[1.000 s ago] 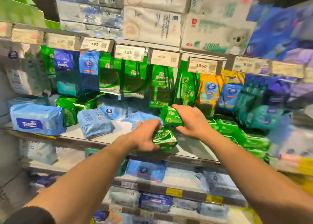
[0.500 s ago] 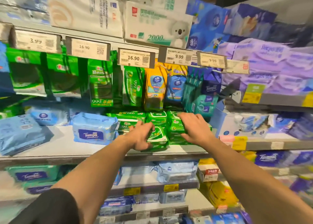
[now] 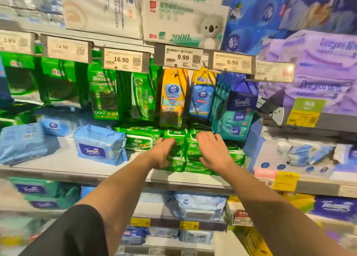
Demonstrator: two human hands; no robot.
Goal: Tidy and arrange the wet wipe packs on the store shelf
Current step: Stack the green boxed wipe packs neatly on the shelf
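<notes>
Green packs [image 3: 193,153] crowd the white shelf [image 3: 63,159]; left hand [image 3: 161,153] and right hand [image 3: 212,151] rest on them, fingers loosely spread.

A shop: price tags [image 3: 183,57] front stocked, somewhat blurred shelves [image 3: 77,171].

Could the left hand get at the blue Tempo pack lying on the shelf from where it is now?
Probably yes. The left hand rests on the green wipe packs, and the blue Tempo pack lies just to its left on the same shelf, with nothing visible between them.
</notes>
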